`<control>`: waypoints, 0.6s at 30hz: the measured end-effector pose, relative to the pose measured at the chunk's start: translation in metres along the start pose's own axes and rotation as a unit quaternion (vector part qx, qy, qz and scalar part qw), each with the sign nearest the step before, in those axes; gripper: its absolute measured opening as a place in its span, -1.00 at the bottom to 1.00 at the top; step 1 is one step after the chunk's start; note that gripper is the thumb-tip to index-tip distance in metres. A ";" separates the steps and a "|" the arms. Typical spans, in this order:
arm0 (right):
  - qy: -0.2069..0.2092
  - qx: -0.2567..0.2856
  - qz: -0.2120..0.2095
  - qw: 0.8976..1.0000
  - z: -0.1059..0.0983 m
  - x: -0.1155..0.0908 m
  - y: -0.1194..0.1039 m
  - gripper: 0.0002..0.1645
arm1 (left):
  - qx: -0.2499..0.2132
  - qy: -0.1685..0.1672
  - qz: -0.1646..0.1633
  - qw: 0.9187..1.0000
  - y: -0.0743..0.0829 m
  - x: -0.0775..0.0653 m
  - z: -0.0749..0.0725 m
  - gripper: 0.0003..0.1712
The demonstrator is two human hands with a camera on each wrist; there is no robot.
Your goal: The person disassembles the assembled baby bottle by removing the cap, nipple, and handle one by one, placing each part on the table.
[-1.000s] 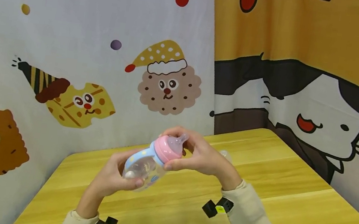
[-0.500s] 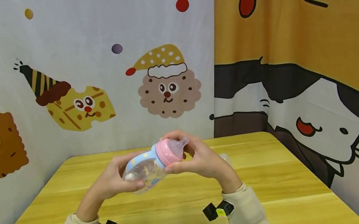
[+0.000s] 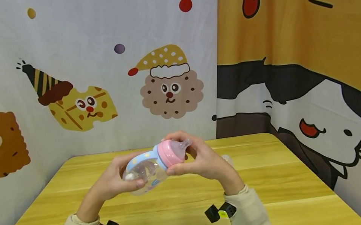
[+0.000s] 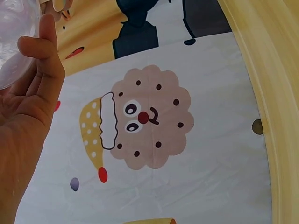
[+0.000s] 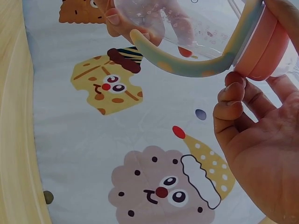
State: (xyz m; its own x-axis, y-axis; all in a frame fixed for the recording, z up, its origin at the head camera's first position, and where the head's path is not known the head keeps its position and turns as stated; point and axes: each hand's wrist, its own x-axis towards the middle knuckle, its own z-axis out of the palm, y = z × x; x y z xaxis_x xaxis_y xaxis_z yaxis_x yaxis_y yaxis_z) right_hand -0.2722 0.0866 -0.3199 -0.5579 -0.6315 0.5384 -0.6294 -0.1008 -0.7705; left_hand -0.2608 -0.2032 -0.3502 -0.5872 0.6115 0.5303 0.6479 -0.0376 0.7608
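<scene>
A clear baby bottle (image 3: 150, 171) is held tilted above the table between both hands, its teat (image 3: 184, 145) pointing up and right. It has a pink screw ring (image 3: 170, 153) and a pale blue handle (image 3: 141, 159) with yellow spots. Around the lower body and handle, my left hand (image 3: 112, 179) grips, thumb across the front. My right hand (image 3: 206, 160) pinches the pink ring between thumb and fingers. In the right wrist view, fingertips of the right hand (image 5: 261, 135) touch the ring (image 5: 264, 49). The left wrist view shows only the bottle's clear end (image 4: 14, 39) at the left hand.
A wooden table (image 3: 255, 221) lies beneath the hands. A small clear domed object (image 3: 228, 159) stands on it behind the right wrist, partly hidden. Printed cartoon curtains (image 3: 86, 20) hang along the table's far and right sides.
The head view has shifted slightly. Both hands keep their grip on the bottle, with hardly any visible movement.
</scene>
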 end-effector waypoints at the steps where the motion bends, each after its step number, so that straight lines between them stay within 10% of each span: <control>1: 0.000 -0.001 0.000 1.000 0.000 0.000 0.000 -0.26 | 0.001 0.000 0.001 1.000 0.000 0.000 0.000 -0.36; 18: -0.004 0.001 -0.003 1.000 0.000 0.000 -0.004 -0.24 | 0.002 -0.006 0.015 1.000 0.003 0.001 -0.001 -0.44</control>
State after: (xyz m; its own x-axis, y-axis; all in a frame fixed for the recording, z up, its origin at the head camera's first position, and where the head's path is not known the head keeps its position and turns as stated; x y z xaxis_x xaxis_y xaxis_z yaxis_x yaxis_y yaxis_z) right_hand -0.2691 0.0868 -0.3170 -0.5491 -0.6371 0.5409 -0.6325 -0.1063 -0.7673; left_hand -0.2598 -0.2035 -0.3477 -0.5612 0.6198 0.5486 0.6669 -0.0540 0.7432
